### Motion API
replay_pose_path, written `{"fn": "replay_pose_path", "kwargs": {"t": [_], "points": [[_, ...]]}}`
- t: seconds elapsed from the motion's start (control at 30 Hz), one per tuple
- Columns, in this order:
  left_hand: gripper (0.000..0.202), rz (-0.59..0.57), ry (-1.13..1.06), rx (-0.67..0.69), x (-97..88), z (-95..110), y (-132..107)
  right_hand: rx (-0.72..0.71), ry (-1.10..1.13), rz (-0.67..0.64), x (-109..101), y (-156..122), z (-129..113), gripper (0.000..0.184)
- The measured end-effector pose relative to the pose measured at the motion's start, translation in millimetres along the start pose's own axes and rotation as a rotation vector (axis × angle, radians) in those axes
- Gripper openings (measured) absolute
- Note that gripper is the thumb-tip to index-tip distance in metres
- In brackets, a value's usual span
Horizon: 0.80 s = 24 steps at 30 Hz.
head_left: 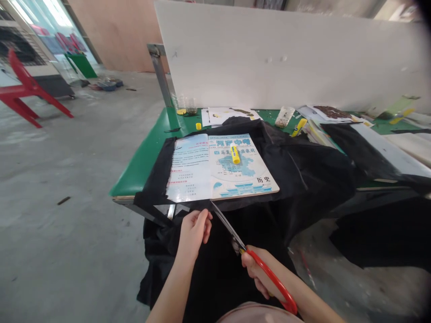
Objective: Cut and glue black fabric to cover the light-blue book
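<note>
The right hand (265, 256) clamps scissors (232, 232), blades toward half past ten; whether the left hand (195, 226), at ten o'clock, pinches anything, I can't tell. Best cut with the black cloth (296, 166) taut, sparing the book (235, 188) atop it at eleven.

Head view: Worn on the person's head, facing forward and angled down across the counter (144, 154).
Left hand (195, 226) and right hand (259, 269): Nearest the lens, in the lower part of the frame.
Book (244, 181): Just beyond the hands, close to mid-frame, seen from above at a slant.
Board (286, 58): Upright behind the counter, filling much of the background.
Floor (84, 193): Stretching away at frame left.
Upper right corner: Darkened.
</note>
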<state>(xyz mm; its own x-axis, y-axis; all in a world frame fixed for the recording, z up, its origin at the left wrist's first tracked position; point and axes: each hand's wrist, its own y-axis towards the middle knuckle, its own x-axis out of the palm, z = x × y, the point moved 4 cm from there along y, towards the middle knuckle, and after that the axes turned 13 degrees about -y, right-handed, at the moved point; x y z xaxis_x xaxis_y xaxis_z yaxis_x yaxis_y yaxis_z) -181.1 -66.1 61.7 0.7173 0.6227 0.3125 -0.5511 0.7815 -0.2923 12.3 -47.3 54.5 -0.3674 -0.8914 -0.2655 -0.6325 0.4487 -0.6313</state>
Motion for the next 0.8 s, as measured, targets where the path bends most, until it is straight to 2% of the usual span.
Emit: {"fn": "replay_pose_path", "kwargs": {"t": [0.2,0.33,0.53,0.63,0.8], "points": [[0.031,-0.045,-0.019,-0.024,-2.0,-4,2,0.073,0.201,0.000,16,-5,-3,0.055],[0.032,-0.074,-0.019,-0.050,-3.2,-7,5,0.135,0.406,-0.043,32,-8,-10,0.054],[0.033,-0.116,-0.055,-0.049,-4.8,-9,6,0.170,0.571,-0.124,53,-8,-27,0.053],[0.033,-0.132,-0.069,-0.050,-6.3,-11,6,0.183,0.611,-0.144,62,-5,-22,0.053],[0.033,-0.151,-0.088,-0.061,-7.6,-12,6,0.193,0.645,-0.091,70,-4,-16,0.054]]}}
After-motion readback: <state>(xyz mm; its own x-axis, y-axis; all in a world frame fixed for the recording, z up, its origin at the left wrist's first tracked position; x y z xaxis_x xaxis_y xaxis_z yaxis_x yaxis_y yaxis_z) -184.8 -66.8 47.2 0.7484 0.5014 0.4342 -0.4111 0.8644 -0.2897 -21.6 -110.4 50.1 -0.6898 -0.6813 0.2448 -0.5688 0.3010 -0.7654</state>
